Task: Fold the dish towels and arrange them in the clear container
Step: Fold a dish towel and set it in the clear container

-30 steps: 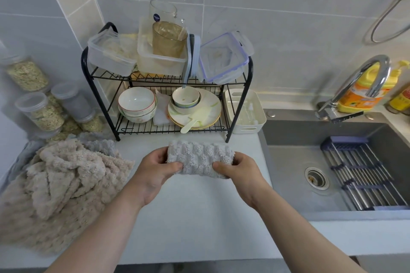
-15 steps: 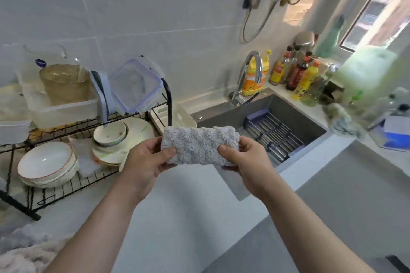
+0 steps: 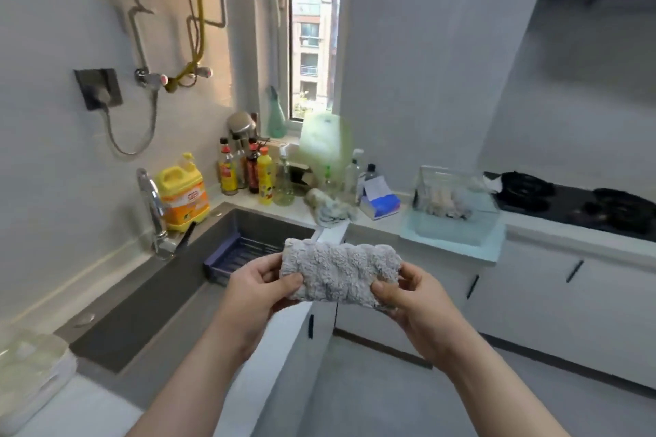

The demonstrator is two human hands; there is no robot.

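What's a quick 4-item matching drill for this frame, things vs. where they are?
Things
1. folded grey towel
2. clear container
3. yellow jug
4. blue box

Places
a. behind the sink, by the faucet
b. on the counter, left of the stove
c. held between left hand and right hand
d. just right of the crumpled cloth

Pairs: 1-c, 2-b, 3-a, 4-d

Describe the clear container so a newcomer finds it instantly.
Start at the black gas hob on the white counter along the right wall. Just left of it stands the clear rectangular container. Unlike the neighbouring blue box, it is see-through, with folded towels inside.
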